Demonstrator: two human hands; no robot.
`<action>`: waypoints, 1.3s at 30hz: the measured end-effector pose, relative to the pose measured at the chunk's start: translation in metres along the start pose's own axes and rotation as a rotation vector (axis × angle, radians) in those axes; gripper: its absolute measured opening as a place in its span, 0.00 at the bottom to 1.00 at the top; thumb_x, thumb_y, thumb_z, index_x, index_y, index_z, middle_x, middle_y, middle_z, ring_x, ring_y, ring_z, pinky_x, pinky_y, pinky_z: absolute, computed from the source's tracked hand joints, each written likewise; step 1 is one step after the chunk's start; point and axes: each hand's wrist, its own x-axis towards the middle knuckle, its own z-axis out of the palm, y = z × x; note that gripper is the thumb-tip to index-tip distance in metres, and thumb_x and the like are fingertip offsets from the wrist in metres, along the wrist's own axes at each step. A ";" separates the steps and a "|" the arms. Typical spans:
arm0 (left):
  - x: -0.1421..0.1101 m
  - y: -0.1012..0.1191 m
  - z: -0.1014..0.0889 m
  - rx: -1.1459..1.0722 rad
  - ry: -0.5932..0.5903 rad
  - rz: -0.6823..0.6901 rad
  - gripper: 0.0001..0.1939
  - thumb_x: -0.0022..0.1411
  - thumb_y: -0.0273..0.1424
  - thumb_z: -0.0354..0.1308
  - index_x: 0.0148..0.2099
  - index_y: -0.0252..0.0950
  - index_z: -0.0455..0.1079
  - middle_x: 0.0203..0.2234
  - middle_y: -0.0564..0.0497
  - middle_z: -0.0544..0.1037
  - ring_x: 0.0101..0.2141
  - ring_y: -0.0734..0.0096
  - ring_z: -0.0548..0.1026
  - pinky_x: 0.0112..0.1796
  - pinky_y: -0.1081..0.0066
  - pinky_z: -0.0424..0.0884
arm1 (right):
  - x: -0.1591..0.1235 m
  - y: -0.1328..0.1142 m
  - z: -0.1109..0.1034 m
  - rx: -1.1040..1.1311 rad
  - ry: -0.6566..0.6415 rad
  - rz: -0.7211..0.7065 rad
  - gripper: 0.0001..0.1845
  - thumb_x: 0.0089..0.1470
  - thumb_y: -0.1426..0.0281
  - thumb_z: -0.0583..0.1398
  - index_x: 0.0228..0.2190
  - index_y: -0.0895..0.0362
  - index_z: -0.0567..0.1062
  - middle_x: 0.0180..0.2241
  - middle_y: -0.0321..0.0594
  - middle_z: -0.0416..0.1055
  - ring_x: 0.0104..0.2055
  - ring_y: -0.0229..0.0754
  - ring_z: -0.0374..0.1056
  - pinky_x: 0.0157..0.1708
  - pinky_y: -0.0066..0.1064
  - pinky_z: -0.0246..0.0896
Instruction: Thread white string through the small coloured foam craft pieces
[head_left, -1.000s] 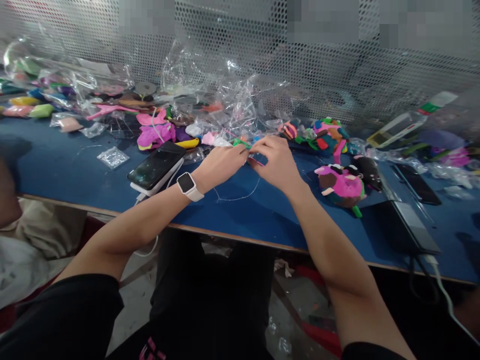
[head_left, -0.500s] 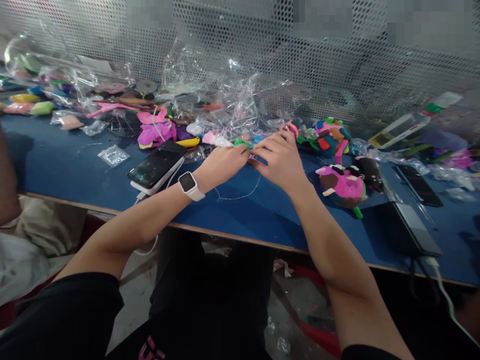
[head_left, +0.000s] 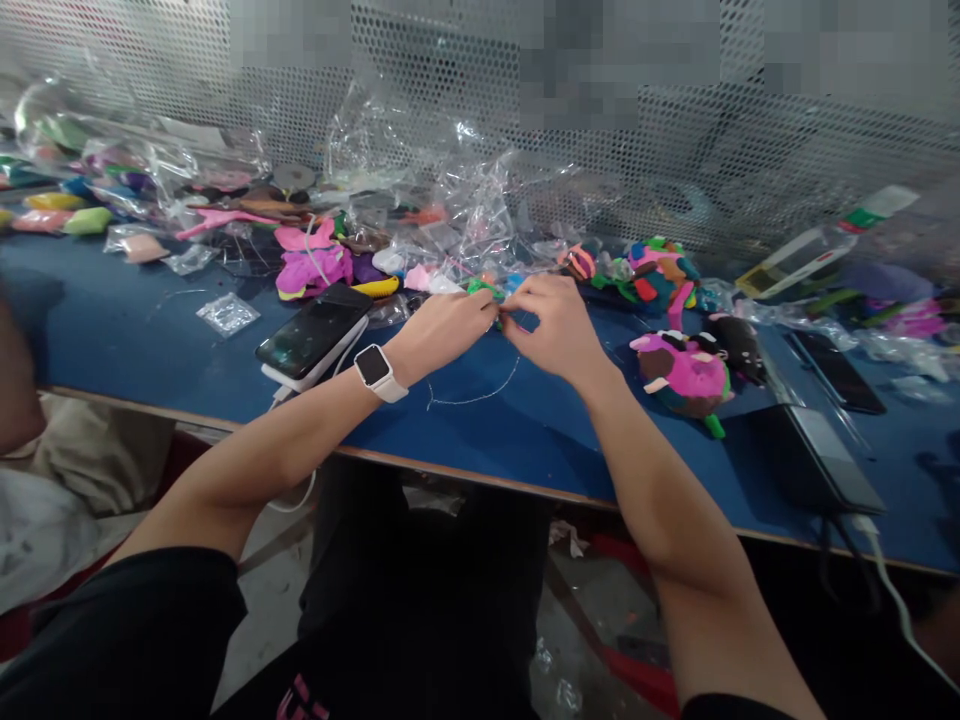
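Note:
My left hand (head_left: 444,330), with a white smartwatch (head_left: 374,370) on its wrist, and my right hand (head_left: 553,328) meet fingertip to fingertip above the blue table (head_left: 135,330). Both pinch a small piece of clay (head_left: 501,315) between them; it is mostly hidden by the fingers. A thin clear thread (head_left: 472,395) curves on the table just below my hands. A multicoloured clay figure (head_left: 686,372) lies to the right of my right hand.
A phone on a power bank (head_left: 313,335) lies left of my left hand. Crumpled clear plastic bags (head_left: 420,190) and clay pieces (head_left: 311,265) crowd the back. More clay figures (head_left: 656,268), a dark phone (head_left: 836,368) and a black tablet (head_left: 814,455) sit on the right. Another person (head_left: 15,380) is at the far left.
My right hand's fingers have curled back in and the fingertips pinch together closer to my left hand. Both hands stay in the same spot.

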 end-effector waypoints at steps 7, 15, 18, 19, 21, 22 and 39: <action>0.000 0.003 -0.004 0.010 0.010 0.064 0.17 0.79 0.18 0.49 0.54 0.27 0.80 0.45 0.38 0.84 0.42 0.59 0.85 0.34 0.65 0.71 | 0.005 0.014 -0.004 0.558 -0.076 0.339 0.05 0.54 0.65 0.69 0.28 0.50 0.86 0.32 0.39 0.83 0.38 0.49 0.76 0.47 0.48 0.70; -0.004 0.007 -0.006 0.076 0.105 0.171 0.19 0.80 0.18 0.45 0.54 0.31 0.79 0.45 0.41 0.84 0.41 0.63 0.84 0.31 0.66 0.68 | 0.007 0.027 -0.003 1.061 -0.323 0.677 0.05 0.45 0.65 0.68 0.23 0.53 0.82 0.27 0.45 0.80 0.34 0.50 0.76 0.40 0.47 0.72; -0.002 0.004 -0.002 0.049 0.092 0.100 0.17 0.78 0.17 0.48 0.52 0.30 0.79 0.43 0.41 0.84 0.39 0.64 0.84 0.32 0.67 0.69 | 0.007 0.020 -0.001 0.907 -0.263 0.594 0.11 0.52 0.59 0.71 0.26 0.53 0.82 0.29 0.43 0.80 0.33 0.47 0.74 0.41 0.45 0.71; -0.001 0.003 -0.001 0.032 0.086 0.065 0.16 0.78 0.17 0.49 0.52 0.29 0.79 0.43 0.41 0.84 0.38 0.64 0.84 0.32 0.67 0.69 | 0.006 0.016 0.000 0.829 -0.192 0.547 0.14 0.54 0.56 0.72 0.28 0.53 0.82 0.30 0.42 0.80 0.34 0.47 0.74 0.41 0.44 0.71; 0.000 0.000 0.000 0.002 0.070 0.006 0.16 0.78 0.18 0.49 0.52 0.29 0.79 0.42 0.40 0.84 0.39 0.63 0.84 0.33 0.67 0.71 | 0.005 0.007 0.003 0.657 -0.007 0.433 0.17 0.57 0.52 0.72 0.34 0.52 0.83 0.33 0.41 0.82 0.36 0.47 0.75 0.41 0.43 0.71; 0.000 -0.001 0.000 -0.008 0.060 -0.015 0.16 0.78 0.18 0.48 0.52 0.28 0.79 0.43 0.39 0.84 0.39 0.62 0.85 0.33 0.66 0.72 | 0.004 0.003 0.005 0.565 0.075 0.367 0.16 0.59 0.52 0.72 0.37 0.52 0.83 0.35 0.41 0.82 0.38 0.48 0.77 0.42 0.43 0.72; -0.001 0.000 0.001 -0.002 0.058 -0.019 0.18 0.78 0.19 0.46 0.54 0.26 0.78 0.45 0.37 0.83 0.39 0.58 0.86 0.32 0.63 0.72 | 0.000 0.000 0.002 0.174 0.177 0.081 0.05 0.68 0.65 0.69 0.37 0.48 0.86 0.42 0.39 0.88 0.48 0.52 0.81 0.54 0.50 0.73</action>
